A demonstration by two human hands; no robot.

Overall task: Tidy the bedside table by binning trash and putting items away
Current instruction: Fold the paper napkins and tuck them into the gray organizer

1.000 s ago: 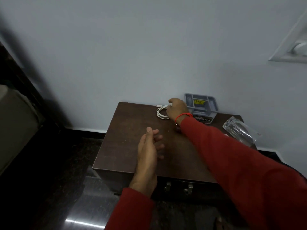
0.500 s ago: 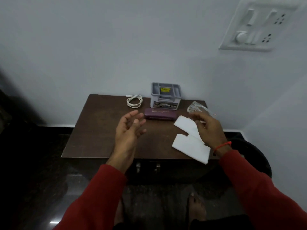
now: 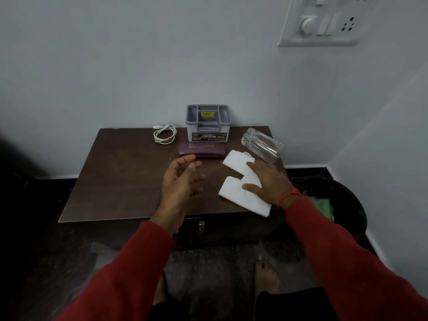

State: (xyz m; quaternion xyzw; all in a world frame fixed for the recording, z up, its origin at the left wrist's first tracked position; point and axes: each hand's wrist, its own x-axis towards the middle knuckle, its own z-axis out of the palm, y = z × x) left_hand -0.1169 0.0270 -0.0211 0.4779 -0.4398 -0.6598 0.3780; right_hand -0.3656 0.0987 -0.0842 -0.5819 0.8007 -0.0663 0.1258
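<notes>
Both hands open: right hand now flat on tissues, left hand still hovering empty

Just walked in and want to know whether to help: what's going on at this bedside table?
A person is tidying it. Their right hand lies flat on the white tissue paper near the table's right edge; the left hand hovers open, holding nothing. A coiled white cable, grey organiser, purple case and toppled clear glass remain. A black bin stands to the right.
</notes>
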